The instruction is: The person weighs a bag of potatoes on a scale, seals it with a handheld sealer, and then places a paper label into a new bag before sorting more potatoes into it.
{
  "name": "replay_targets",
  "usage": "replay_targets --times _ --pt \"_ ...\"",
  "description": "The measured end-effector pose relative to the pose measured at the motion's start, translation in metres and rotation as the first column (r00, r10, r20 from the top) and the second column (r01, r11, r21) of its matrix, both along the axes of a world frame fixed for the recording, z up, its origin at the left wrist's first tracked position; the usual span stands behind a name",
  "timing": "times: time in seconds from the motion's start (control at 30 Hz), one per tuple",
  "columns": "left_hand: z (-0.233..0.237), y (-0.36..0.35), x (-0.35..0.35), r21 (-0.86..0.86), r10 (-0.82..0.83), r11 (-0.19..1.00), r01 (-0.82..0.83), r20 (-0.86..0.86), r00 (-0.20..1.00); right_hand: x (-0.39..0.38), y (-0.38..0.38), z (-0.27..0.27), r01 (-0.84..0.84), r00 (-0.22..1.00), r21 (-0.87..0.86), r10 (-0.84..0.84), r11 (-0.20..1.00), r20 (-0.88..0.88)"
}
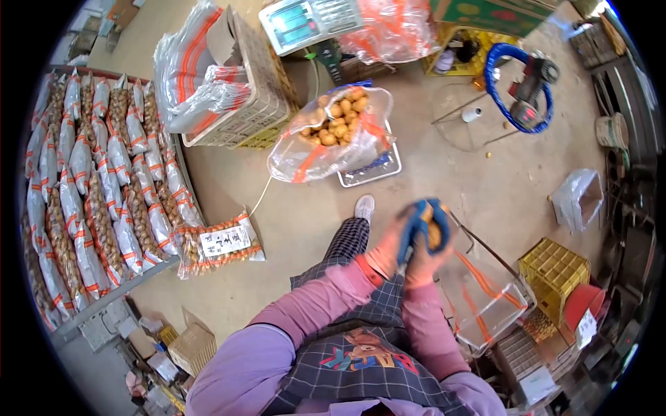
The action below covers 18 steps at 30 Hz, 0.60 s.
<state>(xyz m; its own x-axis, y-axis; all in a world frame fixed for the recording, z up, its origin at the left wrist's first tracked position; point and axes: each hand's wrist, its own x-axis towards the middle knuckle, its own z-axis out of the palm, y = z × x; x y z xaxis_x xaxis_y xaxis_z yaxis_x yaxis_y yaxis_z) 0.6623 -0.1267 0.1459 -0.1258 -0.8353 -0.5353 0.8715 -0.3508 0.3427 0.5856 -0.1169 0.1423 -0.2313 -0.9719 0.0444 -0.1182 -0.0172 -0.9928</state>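
Both my hands wear gloves with blue palms and fingers and are raised in front of my body. My left hand (399,236) and my right hand (430,243) are cupped together around a few small brown potatoes (435,234), partly hidden by the fingers. Ahead of them, an open clear bag with orange stripes (298,154) holds many potatoes (338,121) and rests over a white scale tray (374,175). To the right of my hands, a clear striped bag (479,305) hangs open on a metal frame.
At left, a rack (187,156) carries rows of filled bags; one labelled bag (222,241) lies at its edge. A crate (236,125) holds flat bags, beside a scale display (298,24). A blue-rimmed ring (489,76), yellow crate (555,267) and red basin (583,305) stand at right.
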Motion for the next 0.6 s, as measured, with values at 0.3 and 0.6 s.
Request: replay_targets --times 0.3,0.6 --pt "0.040 0.196 -0.290 0.048 -0.474 0.866 0.497 -0.239 0.848 -0.250 0.217 0.077 0.635 0.761 0.003 -0.625 0.773 -0.174" --pt "-0.036 0.201 -0.392 0.241 -0.541 0.719 0.652 -0.394 0.743 -0.358 0.230 -0.001 0.757 0.647 0.150 -0.762 0.637 -0.027"
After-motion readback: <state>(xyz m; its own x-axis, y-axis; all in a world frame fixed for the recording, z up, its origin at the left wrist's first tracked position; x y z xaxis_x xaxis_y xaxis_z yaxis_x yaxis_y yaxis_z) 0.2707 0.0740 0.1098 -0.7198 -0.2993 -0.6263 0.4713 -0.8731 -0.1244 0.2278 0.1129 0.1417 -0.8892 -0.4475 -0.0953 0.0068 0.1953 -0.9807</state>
